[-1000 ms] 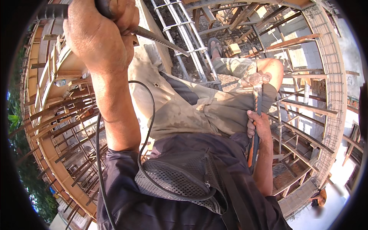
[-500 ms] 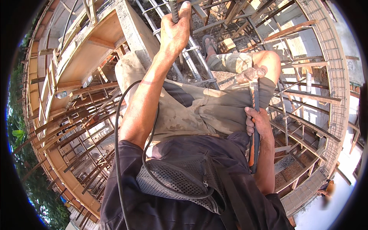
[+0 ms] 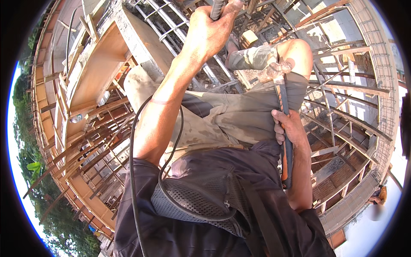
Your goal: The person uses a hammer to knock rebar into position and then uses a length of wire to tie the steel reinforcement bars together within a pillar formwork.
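The left hand (image 3: pixel 208 34) is clenched around a ribbed steel rebar (image 3: pixel 217 10), which rises out of the fist and runs off at the top edge of the view. Beneath that hand lies a rebar cage (image 3: pixel 172 30), its long bars joined by cross ties, next to a concrete-smeared formwork board (image 3: pixel 139 40).

The right hand (image 3: pixel 294 128) grasps a hammer (image 3: pixel 281 96) by its black and orange handle. The hammer's dusty head points up the view, over the right thigh near the bent knee, and the handle's lower end reaches down beside the right forearm.

A black cable (image 3: pixel 132 171) passes behind the left forearm and curves down to a black mesh pouch (image 3: pixel 188 199) on the front of the dark shirt (image 3: pixel 201 162). Wooden props (image 3: pixel 100 128) crowd both sides, and another person (image 3: pixel 380 195) shows at the lower right.
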